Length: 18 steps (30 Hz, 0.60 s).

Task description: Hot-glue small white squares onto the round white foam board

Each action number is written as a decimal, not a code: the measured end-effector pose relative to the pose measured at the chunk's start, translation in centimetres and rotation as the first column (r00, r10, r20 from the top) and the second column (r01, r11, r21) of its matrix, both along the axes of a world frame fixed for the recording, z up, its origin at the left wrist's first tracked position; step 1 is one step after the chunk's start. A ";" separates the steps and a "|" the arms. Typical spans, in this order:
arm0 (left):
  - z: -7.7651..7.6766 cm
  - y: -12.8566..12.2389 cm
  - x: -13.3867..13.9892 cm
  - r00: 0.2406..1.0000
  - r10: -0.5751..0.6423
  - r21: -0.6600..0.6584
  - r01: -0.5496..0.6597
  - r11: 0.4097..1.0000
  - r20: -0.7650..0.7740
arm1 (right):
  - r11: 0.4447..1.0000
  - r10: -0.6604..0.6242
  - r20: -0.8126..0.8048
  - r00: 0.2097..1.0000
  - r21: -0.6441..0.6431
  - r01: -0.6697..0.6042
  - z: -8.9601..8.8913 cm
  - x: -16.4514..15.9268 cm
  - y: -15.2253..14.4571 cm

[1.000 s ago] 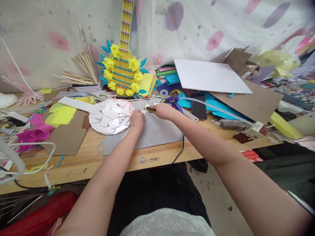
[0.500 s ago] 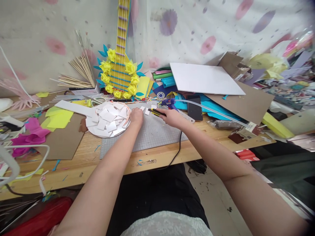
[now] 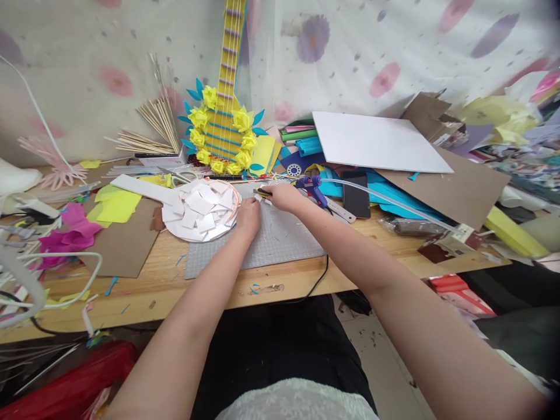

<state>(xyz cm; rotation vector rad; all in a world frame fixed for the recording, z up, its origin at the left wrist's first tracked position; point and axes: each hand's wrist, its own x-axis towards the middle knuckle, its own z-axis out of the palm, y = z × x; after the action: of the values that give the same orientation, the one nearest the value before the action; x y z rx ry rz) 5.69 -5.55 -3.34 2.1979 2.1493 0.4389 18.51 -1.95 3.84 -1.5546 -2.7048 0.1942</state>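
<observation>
My right hand (image 3: 285,197) grips a black and yellow utility knife (image 3: 263,192), tilted low over the grey cutting mat (image 3: 284,236). Beside it, my left hand (image 3: 249,216) rests on the mat with its fingers closed; whatever they hold is hidden. Small white board pieces (image 3: 261,199) lie by the knife, partly covered by my hands. Left of my left hand is a white guitar-shaped board (image 3: 142,191), its round body heaped with loose white squares (image 3: 202,203). A blue glue gun (image 3: 311,186) and a metal ruler (image 3: 342,211) lie right of my right hand.
A yellow paper-flower guitar (image 3: 221,134) stands upright at the back. Wooden sticks (image 3: 160,125) fan out to its left. A white board (image 3: 376,140) and a phone (image 3: 356,195) lie to the right. Brown card (image 3: 131,254) and a black cord (image 3: 321,277) are near the front.
My right hand has moved left with the utility knife, closer to my left hand. The left hand stays closed at the same place on the mat. The whole view has shifted slightly.
</observation>
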 end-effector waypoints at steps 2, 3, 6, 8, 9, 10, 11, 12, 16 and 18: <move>-0.1 0.1 0.1 1.000 0.008 0.021 -0.008 1.000 -0.007 | 1.000 0.001 0.046 0.999 -0.008 -0.001 0.3 -0.2 -0.1; -0.1 0.0 0.1 1.000 0.009 0.027 -0.009 1.000 -0.011 | 1.000 -0.001 0.056 0.998 -0.014 0.002 0.4 -0.1 -0.3; 0.1 -0.1 0.2 1.000 0.006 0.014 -0.006 1.000 -0.020 | 1.000 -0.008 0.043 0.999 -0.029 0.010 0.2 0.5 -1.0; 0.3 -0.1 0.2 1.000 0.009 0.004 -0.009 1.000 -0.029 | 0.999 -0.019 0.021 1.000 -0.026 0.020 -0.1 1.3 -1.7; 0.3 -0.1 0.2 0.999 0.012 0.003 -0.012 1.000 -0.035 | 0.999 -0.027 0.017 0.999 -0.025 0.028 -0.2 1.7 -2.1; 0.4 0.0 0.2 0.999 0.018 0.004 -0.017 1.000 -0.041 | 0.999 -0.036 0.021 0.999 -0.027 0.036 -0.3 2.3 -2.6; 0.4 0.1 0.2 0.999 0.025 0.003 -0.025 1.000 -0.044 | 0.998 -0.045 0.029 0.999 -0.031 0.046 -0.3 2.9 -3.0; 0.4 0.2 0.1 0.998 0.034 0.001 -0.034 0.999 -0.045 | 0.998 -0.050 0.037 0.998 -0.035 0.052 -0.3 3.5 -3.4; 0.3 0.8 0.0 0.998 0.039 -0.009 -0.040 0.999 -0.039 | 0.995 -0.077 -0.009 0.997 -0.064 0.076 -0.2 5.5 -4.5; 0.2 1.1 -0.1 0.999 0.042 -0.002 -0.042 0.999 -0.035 | 0.989 -0.115 -0.098 0.988 -0.102 0.105 -0.5 6.0 -4.5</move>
<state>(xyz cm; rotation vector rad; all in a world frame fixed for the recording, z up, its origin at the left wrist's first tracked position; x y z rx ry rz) 5.62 -4.48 -3.17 2.1790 2.2154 0.4013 24.50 -6.40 3.39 -1.6635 -2.5579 0.3971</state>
